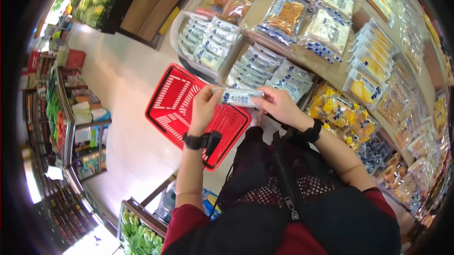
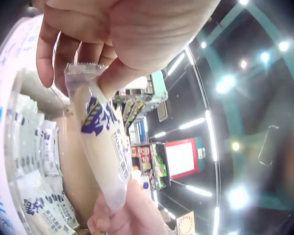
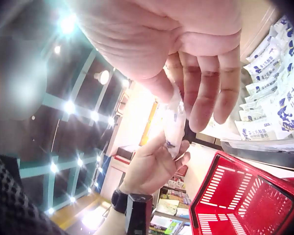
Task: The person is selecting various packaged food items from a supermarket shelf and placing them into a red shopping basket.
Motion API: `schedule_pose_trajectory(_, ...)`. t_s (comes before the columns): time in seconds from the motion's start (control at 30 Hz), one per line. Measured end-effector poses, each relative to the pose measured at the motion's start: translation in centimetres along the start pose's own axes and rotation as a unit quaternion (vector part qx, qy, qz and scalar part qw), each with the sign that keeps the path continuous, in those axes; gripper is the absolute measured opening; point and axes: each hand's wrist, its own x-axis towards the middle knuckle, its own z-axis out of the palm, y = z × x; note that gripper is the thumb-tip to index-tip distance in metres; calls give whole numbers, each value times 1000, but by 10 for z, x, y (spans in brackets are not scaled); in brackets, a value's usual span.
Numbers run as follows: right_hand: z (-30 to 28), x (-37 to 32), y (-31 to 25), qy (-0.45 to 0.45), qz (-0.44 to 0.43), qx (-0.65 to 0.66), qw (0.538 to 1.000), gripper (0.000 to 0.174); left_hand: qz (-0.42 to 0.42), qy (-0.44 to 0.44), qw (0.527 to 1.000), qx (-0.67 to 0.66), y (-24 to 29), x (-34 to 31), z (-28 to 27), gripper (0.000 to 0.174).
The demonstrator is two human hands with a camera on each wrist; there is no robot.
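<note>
A clear-wrapped bread roll (image 1: pixel 239 97) with blue print is stretched between both hands, above the red shopping basket (image 1: pixel 165 95). My left hand (image 1: pixel 204 108) pinches one end of the wrapper between thumb and fingers; in the left wrist view the crimped seal (image 2: pixel 85 68) shows at that grip. My right hand (image 1: pixel 283 107) pinches the opposite end, its other fingers loosely bent in the right wrist view. Pale bread fills the wrapper, which looks whole where it shows. Similar packets (image 1: pixel 257 66) stand in rows in the bins just beyond the hands.
Bagged breads (image 1: pixel 326 30) cover the display to the front and right, with yellow-wrapped snacks (image 1: pixel 338 113) near the right forearm. Vegetable shelves (image 1: pixel 59 118) stand to the left across the pale floor (image 1: pixel 118 89). Leafy greens (image 1: pixel 139 236) lie in a rack at the lower left.
</note>
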Motion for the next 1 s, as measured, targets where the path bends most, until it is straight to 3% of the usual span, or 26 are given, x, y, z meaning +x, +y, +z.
schedule_pose_trajectory(0.07, -12, 9, 13, 57, 70, 86, 992, 30, 20, 1, 998, 54, 2, 38, 16, 18)
schedule_pose_trajectory(0.2, -35, 21, 38, 144, 105, 171, 969, 35, 43, -10, 996, 71, -23, 113, 46, 21)
schedule_pose_trajectory(0.33, -47, 4, 34, 182, 78, 54, 979, 40, 44, -34, 989, 140, -49, 171, 64, 24)
schedule_pose_trajectory(0.4, -50, -12, 29, 195, 65, 42, 978, 37, 54, -20, 963, 264, -59, 192, 68, 27)
schedule_pose_trajectory(0.43, -52, -19, 27, 187, 51, 9, 981, 34, 45, -18, 965, 256, -58, 197, 73, 29)
schedule_pose_trajectory(0.6, -57, -53, 7, 185, 84, -21, 979, 23, 43, -12, 938, 345, -56, 206, 87, 27)
schedule_pose_trajectory(0.67, -59, -64, 0, 202, 75, -13, 976, 20, 121, 11, 913, 389, -63, 205, 90, 24)
schedule_pose_trajectory(0.73, -63, -73, -9, 207, 105, -12, 973, 19, 126, -1, 908, 399, -57, 198, 91, 22)
schedule_pose_trajectory(0.87, -70, -83, -3, 252, 75, -9, 965, 18, 227, 28, 879, 418, -42, 178, 73, 29)
schedule_pose_trajectory(0.93, -78, -83, -6, 253, 76, -21, 964, 21, 223, 27, 898, 378, -34, 159, 56, 29)
schedule_pose_trajectory(1.0, -86, -79, -5, 315, 38, 32, 948, 27, 213, 5, 899, 383, -18, 134, 38, 25)
